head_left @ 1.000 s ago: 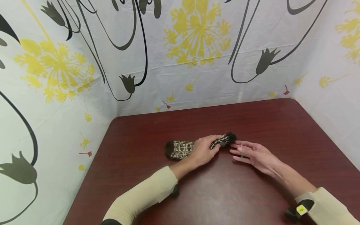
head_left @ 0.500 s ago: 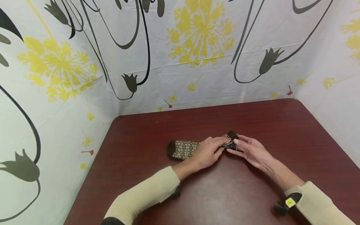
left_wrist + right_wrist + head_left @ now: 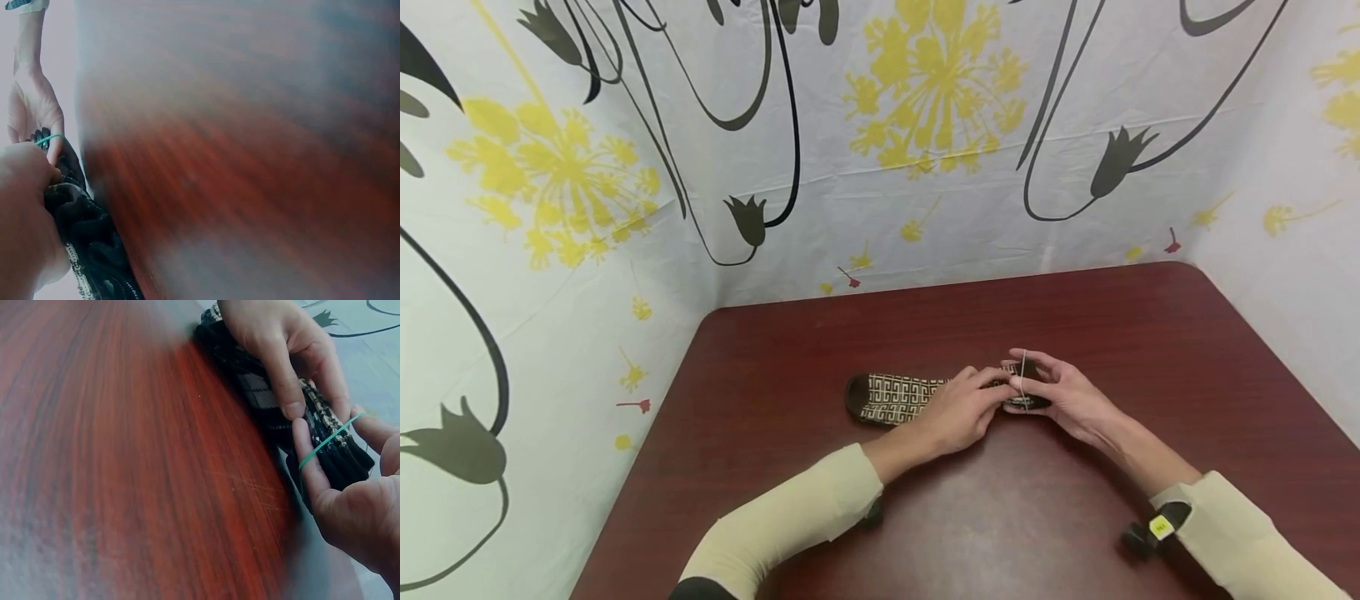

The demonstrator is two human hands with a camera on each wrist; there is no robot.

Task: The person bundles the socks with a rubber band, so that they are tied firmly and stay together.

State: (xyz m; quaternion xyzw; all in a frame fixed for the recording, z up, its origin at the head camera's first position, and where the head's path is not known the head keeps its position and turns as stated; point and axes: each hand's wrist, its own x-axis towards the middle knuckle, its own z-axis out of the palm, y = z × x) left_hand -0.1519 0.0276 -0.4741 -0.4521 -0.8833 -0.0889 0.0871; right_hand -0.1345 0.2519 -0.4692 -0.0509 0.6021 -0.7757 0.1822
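A dark sock [image 3: 898, 398] with a cream geometric pattern lies flat on the table, its dark toe to the left in the head view. My left hand [image 3: 955, 414] pinches it near the cuff, thumb on one side and fingers on the other. The cuff [image 3: 347, 465] is bunched in layers; whether one sock or two, I cannot tell. Around that end, my right hand [image 3: 1071, 400] has its fingers spread, with a thin green rubber band [image 3: 331, 440] stretched across them. In the right wrist view the band crosses over the cuff.
The dark red wooden table [image 3: 820, 350] has rounded far corners. A white floral-print cloth [image 3: 955, 225] hangs behind it and at both sides. Dark wrist devices [image 3: 1138, 540] sit under the forearms near the cream sleeves.
My right hand has moved left, bringing the stretched rubber band from beside the cuff to around it. The left hand has shifted slightly right along the sock, its fingers now nearer the band.
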